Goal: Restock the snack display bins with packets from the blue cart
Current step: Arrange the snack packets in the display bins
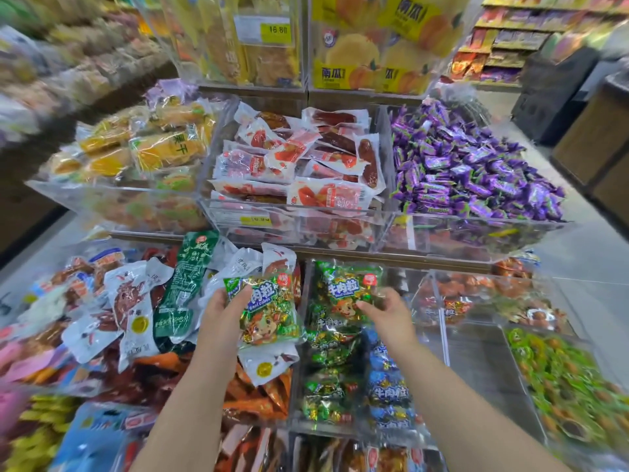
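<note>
Above bins (439, 323), green packet (269, 311) in left grip (221, 305), twin packet (343, 290) in right grip (388, 311).

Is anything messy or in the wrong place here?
Yes. Left of the beef-cube packets, white packets and a long green packet lie heaped in a jumble, tilted every way, over orange ones.

Your packet (269, 311) was shiny green with gold, red and a cartoon face. Next to it you had green packs (343, 294) and blue packs (388, 386); above, purple sweets (469, 165) and red-and-white sausage packs (299, 158).
</note>
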